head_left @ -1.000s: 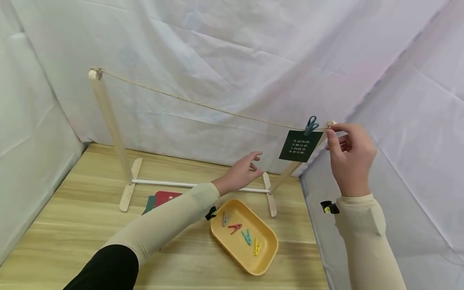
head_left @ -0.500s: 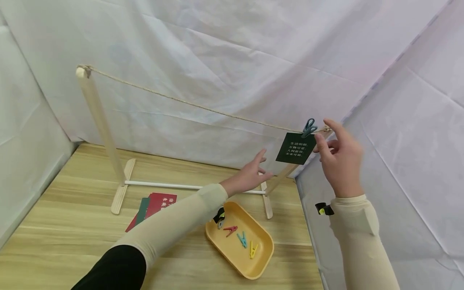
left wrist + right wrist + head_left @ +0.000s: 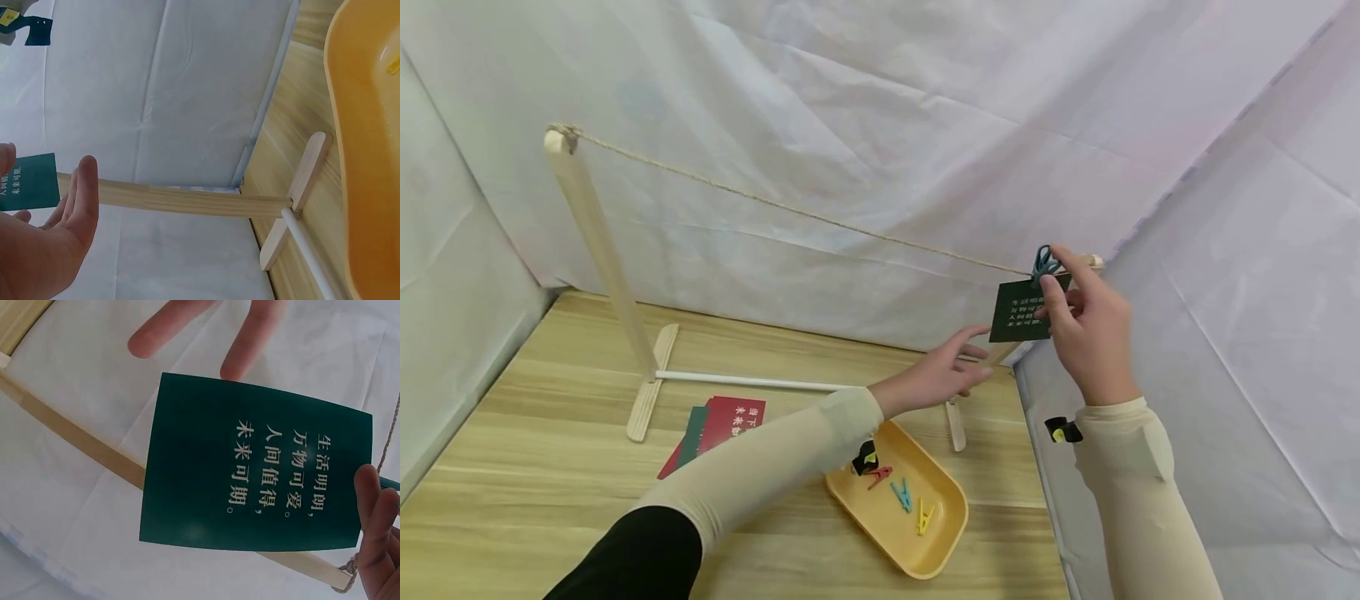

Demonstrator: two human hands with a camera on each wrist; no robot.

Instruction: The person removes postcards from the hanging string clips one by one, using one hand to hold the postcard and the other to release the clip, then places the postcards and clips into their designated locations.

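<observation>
A dark green card (image 3: 1015, 308) with pale writing hangs from a twine line near its right end, held by a blue-grey clothespin (image 3: 1042, 260). At that clothespin my right hand (image 3: 1093, 325) has its index finger by the handles and its thumb in front of the card's top. The right wrist view shows the card (image 3: 206, 469) broadside, thumb and fingers (image 3: 375, 519) at its clipped end. Lower left of the card my left hand (image 3: 936, 379) reaches out, fingers spread and holding nothing. In the left wrist view, its fingers (image 3: 84, 194) overlap the card's edge.
The twine (image 3: 805, 214) runs between two wooden posts, the left post (image 3: 598, 242) being nearer full view. A white rod (image 3: 752, 382) joins their feet. An orange tray (image 3: 917, 567) holds several small clothespins (image 3: 901, 496). Red and green cards (image 3: 730, 425) lie left of it, partly under my left sleeve.
My right hand has moved left from the line's end to the clothespin and card. My left hand has shifted right, closer to the card's lower corner. The card has swung slightly.
</observation>
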